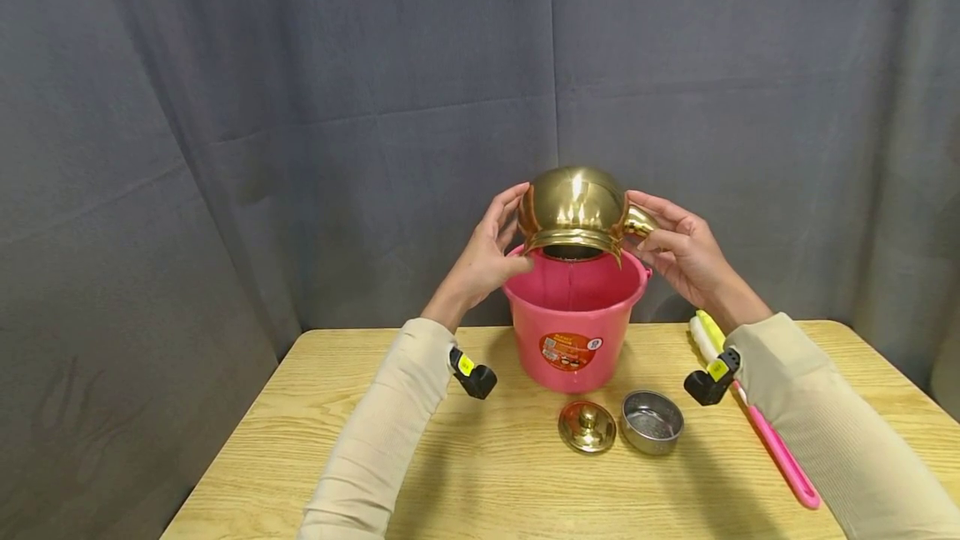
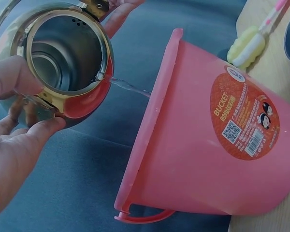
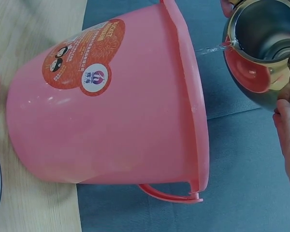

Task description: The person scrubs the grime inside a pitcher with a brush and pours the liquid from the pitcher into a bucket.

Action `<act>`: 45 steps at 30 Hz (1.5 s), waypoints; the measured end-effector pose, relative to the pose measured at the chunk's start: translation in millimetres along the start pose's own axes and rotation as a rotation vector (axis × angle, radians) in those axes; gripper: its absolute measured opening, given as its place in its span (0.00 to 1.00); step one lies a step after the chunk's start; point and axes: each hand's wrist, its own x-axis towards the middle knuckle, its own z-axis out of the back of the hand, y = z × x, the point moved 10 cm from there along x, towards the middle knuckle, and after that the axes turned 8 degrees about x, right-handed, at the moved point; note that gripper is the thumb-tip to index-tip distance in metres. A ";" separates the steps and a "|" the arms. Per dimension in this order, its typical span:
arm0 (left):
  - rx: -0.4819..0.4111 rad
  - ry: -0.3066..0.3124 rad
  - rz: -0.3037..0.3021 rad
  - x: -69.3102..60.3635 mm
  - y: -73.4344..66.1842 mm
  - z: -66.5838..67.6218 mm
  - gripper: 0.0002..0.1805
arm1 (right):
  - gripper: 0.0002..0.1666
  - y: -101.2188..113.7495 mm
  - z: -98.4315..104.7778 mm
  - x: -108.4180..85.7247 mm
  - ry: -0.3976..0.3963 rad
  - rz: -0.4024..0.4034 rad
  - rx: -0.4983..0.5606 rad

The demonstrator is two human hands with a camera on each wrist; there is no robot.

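A shiny gold teapot [image 1: 576, 202] is tipped mouth-down above a pink bucket [image 1: 528, 332]. My left hand [image 1: 483, 252] holds the pot's left side, with the thumb near its rim. On the other side, my right hand [image 1: 688, 255] grips the pot by its spout [image 1: 639, 222]. From the left wrist, the teapot's steel inside [image 2: 67, 58] is visible, and a thin stream of water [image 2: 130, 87] runs from its rim towards the bucket. The right wrist view shows the same stream [image 3: 210, 50].
In front of the bucket lie a gold lid [image 1: 587, 427] and a round metal strainer basket [image 1: 652, 422]. A pink-handled sponge brush [image 1: 780, 452] lies to the right, partly behind my right forearm. A grey curtain [image 1: 420, 148] hangs behind the wooden table [image 1: 315, 440].
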 end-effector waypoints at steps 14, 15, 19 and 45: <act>-0.027 0.028 0.001 -6.5 -9.2 -2.7 0.55 | 0.38 -3.4 0.0 -0.5 0.009 -0.009 -0.044; -0.027 0.033 0.004 -7.1 -9.3 -3.0 0.55 | 0.38 -3.7 -0.1 -0.6 0.012 -0.007 -0.047; -0.017 0.034 0.002 -6.6 -2.2 -2.1 0.56 | 0.39 -4.9 0.1 -0.2 0.024 0.001 -0.062; 0.193 0.019 -0.049 -11.8 8.0 -3.4 0.58 | 0.40 -13.6 4.7 -7.0 0.057 0.059 -0.075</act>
